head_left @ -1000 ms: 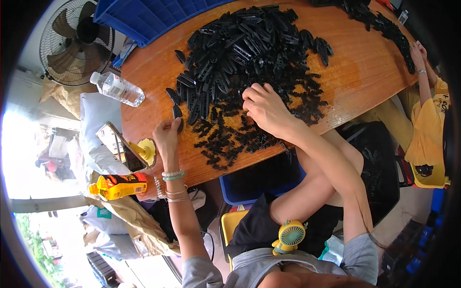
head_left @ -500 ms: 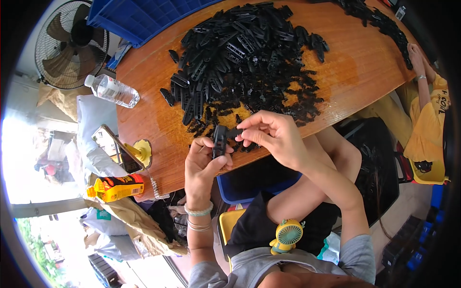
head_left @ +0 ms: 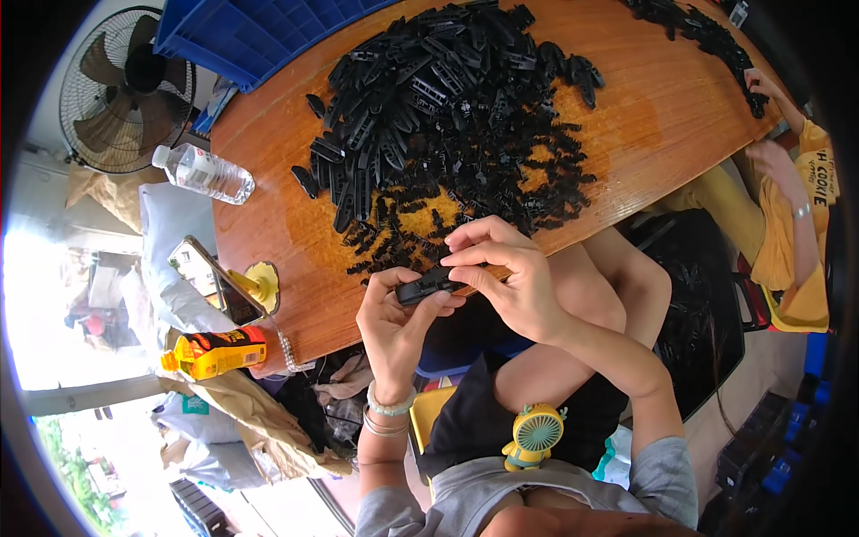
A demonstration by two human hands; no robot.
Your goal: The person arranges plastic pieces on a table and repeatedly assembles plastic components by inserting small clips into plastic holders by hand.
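Observation:
My left hand grips a long black plastic part between thumb and fingers, just off the table's near edge. It lies almost level, slightly raised at its right end. At that end, my right hand has thumb and forefinger pinched together against the part; whatever small piece is between them is too hidden to name. Beyond both hands, small black toothed pieces are scattered over the wooden table. Behind these rises a heap of long black plastic housings.
A blue crate stands at the far left, near a fan. Along the left edge are a water bottle, a phone on a yellow stand and an orange drink bottle. Another person sits at right.
The black part has turned from upright to nearly level. My right hand has closed in on its right end. At right, one of the other person's hands has come down toward their lap.

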